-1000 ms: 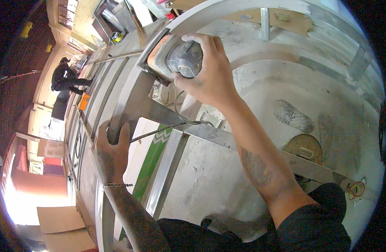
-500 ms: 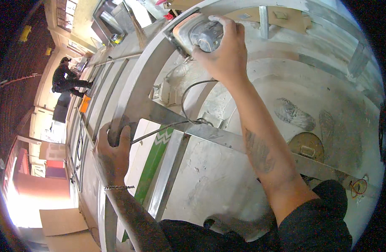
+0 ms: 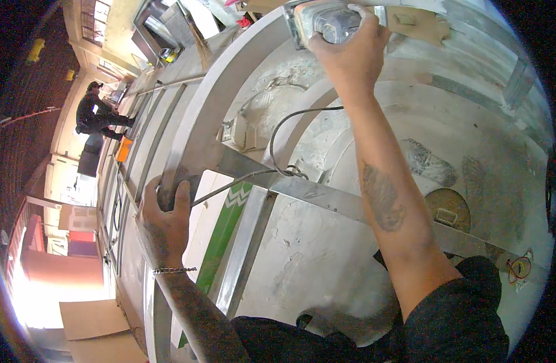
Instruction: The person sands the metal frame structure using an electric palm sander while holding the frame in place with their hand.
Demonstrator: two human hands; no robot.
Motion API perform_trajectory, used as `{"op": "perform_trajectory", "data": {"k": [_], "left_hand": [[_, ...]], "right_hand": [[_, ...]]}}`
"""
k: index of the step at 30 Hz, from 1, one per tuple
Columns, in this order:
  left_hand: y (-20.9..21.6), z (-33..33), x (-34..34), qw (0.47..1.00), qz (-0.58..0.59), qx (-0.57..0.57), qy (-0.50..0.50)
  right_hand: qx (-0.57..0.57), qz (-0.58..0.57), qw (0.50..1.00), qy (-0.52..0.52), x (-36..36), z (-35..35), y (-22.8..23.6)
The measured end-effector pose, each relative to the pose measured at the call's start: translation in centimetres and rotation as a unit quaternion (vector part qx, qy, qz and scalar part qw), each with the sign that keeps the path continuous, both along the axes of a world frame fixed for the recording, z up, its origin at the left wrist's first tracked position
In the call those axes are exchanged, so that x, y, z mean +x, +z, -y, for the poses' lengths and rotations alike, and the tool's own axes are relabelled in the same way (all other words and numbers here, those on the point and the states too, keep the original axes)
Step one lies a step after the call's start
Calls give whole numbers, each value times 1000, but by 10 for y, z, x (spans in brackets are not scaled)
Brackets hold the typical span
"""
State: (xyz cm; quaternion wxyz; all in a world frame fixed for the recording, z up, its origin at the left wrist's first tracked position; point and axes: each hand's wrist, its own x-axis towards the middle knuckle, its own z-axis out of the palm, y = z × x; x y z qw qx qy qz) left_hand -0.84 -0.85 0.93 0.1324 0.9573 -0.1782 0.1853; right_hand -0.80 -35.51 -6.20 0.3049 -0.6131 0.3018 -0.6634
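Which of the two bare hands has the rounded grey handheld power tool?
The right hand, curled around the power tool near the picture's top edge; the left hand rests lower down on the curved grey metal frame.

Dusty plastic sander (image 3: pixel 337 25), matt rail (image 3: pixel 220 78), shiny metal bar (image 3: pixel 242 257)

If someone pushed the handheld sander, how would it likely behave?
The handheld sander would probably feel stiff and fairly heavy for its size, judging by the bulky housing filling the right hand. Its broad, flat base suggests sliding rather than rolling. The looping dark cable might tug on it, though the arm hides whether they connect.
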Motion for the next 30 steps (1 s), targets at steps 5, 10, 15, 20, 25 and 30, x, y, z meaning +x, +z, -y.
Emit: {"op": "perform_trajectory", "data": {"k": [5,10,15,20,25,30], "left_hand": [[1,-1,1,1000,16,0,-1],[-2,1,1,999,36,-27,-7],[-3,1,0,998,57,-12,9],[-4,1,1,999,46,-25,-7],[-3,-3,5,999,34,-14,-11],[-5,0,5,997,74,-8,-16]], "right_hand": [[-24,-6,997,69,2,-22,-1],[-44,-3,994,103,-2,-26,4],[-32,-1,998,49,-2,-19,11],[-19,-11,997,74,2,-33,2],[-61,-31,986,154,2,-53,-7],[-123,-6,963,242,-7,-61,-11]]}}
